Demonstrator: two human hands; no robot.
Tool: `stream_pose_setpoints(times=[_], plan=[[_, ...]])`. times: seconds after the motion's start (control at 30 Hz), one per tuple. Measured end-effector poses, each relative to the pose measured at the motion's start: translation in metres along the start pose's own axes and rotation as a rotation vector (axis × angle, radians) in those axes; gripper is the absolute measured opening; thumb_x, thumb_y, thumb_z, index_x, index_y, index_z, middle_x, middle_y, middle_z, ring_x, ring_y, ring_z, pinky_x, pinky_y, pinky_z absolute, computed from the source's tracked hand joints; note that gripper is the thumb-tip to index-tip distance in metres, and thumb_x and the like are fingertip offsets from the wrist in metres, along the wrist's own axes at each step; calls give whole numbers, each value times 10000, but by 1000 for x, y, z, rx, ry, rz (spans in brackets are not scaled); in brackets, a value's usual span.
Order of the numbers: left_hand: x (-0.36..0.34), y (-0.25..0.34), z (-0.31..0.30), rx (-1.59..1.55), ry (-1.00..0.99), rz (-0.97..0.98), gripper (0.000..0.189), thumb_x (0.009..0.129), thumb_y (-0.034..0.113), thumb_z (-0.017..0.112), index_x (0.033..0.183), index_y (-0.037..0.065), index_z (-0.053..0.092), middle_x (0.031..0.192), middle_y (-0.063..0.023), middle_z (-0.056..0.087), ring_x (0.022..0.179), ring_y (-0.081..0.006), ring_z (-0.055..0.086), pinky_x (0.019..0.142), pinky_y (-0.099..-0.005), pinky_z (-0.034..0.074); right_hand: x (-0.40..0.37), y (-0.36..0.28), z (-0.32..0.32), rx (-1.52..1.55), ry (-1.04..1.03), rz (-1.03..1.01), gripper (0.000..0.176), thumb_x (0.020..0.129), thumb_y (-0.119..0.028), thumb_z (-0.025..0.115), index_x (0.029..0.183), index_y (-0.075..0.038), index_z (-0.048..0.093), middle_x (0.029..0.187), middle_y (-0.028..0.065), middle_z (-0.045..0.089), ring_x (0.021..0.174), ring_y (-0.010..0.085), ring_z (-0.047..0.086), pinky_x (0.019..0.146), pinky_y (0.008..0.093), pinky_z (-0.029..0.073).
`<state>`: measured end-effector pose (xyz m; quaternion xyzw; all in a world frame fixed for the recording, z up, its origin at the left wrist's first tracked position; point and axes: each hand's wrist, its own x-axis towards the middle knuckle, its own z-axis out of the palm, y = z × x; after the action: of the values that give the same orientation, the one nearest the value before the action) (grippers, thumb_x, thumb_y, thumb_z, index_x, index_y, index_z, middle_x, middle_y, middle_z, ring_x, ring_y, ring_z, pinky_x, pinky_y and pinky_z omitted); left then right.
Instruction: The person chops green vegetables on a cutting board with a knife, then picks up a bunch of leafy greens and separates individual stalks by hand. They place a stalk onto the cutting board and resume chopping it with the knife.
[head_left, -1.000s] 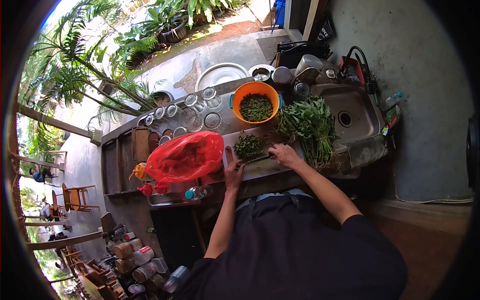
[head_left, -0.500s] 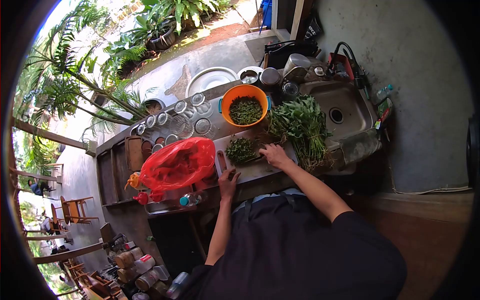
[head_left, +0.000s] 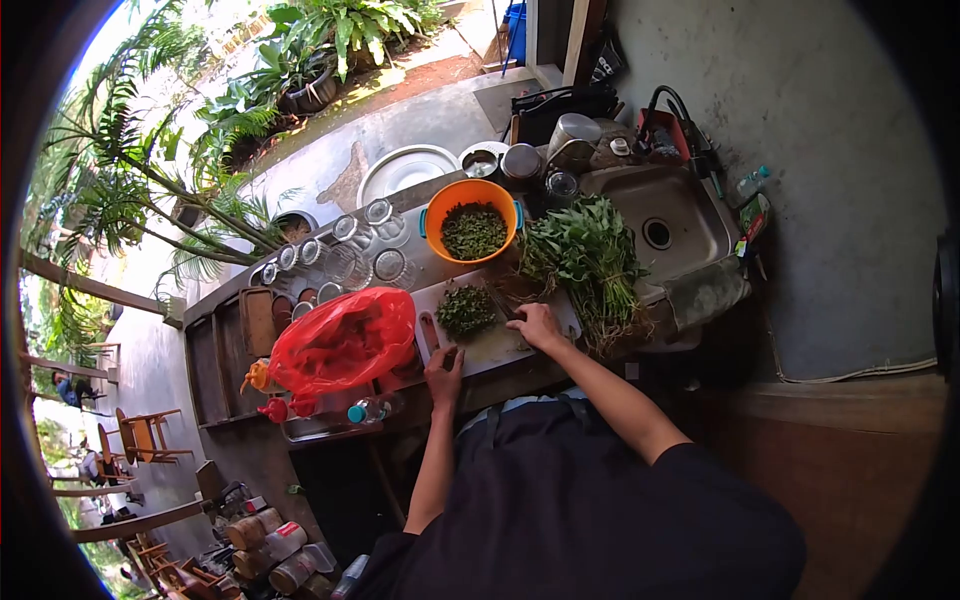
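Note:
A pile of chopped greens point(head_left: 466, 311) lies on the white cutting board point(head_left: 500, 346). My right hand point(head_left: 536, 326) is at the right part of the board, its fingers bent round something I cannot make out. Near the board's lower left edge is my left hand point(head_left: 443, 374), with thumb and fingers curved and a gap showing between them. Above the board stands an orange colander point(head_left: 431, 222) holding more chopped greens. A large bundle of leafy stems with roots point(head_left: 603, 270) rests to the right of the board.
A red plastic bag point(head_left: 345, 342) and a bottle with a teal cap point(head_left: 372, 409) are on the left. Upturned glasses point(head_left: 390, 266) line the counter behind the bag. The metal sink point(head_left: 690, 205) is at the right, with jars point(head_left: 521, 162) behind the colander.
The view has shifted, so the counter appears farther left. My right hand has drawn back slightly from the chopped pile, and the fingers of my left hand have moved a little.

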<state>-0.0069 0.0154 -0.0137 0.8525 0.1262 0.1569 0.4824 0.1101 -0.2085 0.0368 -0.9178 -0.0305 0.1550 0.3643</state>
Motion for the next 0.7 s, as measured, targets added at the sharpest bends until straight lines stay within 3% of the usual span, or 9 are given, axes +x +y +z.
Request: stream_pose_setpoints(times=[0.03, 0.17, 0.3, 0.4, 0.63, 0.7], plan=[[0, -1, 0, 7, 5, 6, 215, 831, 142, 759, 1004, 27, 704, 932, -121, 706, 881, -256, 694, 790, -340, 522, 6, 4, 11, -23, 95, -103, 401, 732, -310, 827, 991, -18, 739, 999, 191, 716, 988, 347, 677, 866, 424, 534], [-1, -5, 4, 22, 27, 36, 200, 839, 126, 739, 1012, 34, 699, 917, -111, 694, 869, -251, 690, 791, -338, 521, 5, 14, 17, 32, 221, -124, 314, 756, -251, 811, 872, 15, 692, 936, 193, 712, 936, 356, 680, 825, 432, 538], [-2, 1, 6, 42, 38, 17, 188, 846, 127, 738, 1005, 31, 709, 925, -102, 711, 890, -217, 688, 804, -327, 515, -9, 25, -38, 128, 120, 22, 276, 781, -228, 787, 895, 7, 698, 934, 192, 710, 905, 348, 683, 799, 424, 539], [-1, 10, 9, 44, 64, 18, 185, 843, 132, 740, 997, 32, 713, 902, -98, 704, 861, -217, 684, 787, -329, 514, -15, 61, -70, 76, 270, 21, 235, 803, -204, 758, 886, 9, 703, 925, 193, 706, 885, 340, 684, 778, 421, 537], [-2, 10, 17, 82, 123, -6, 184, 835, 144, 752, 980, 40, 712, 887, -105, 674, 777, -241, 668, 722, -333, 514, -3, 109, -66, -175, 240, -55, 208, 814, -177, 711, 903, 11, 697, 951, 200, 685, 889, 363, 670, 774, 461, 546], [-3, 8, 19, 86, 136, -12, 185, 834, 147, 754, 980, 40, 713, 885, -105, 672, 771, -242, 666, 715, -332, 512, 0, 107, -62, -252, 210, 38, 254, 815, -227, 704, 926, 3, 704, 992, 191, 676, 904, 362, 665, 783, 476, 544]])
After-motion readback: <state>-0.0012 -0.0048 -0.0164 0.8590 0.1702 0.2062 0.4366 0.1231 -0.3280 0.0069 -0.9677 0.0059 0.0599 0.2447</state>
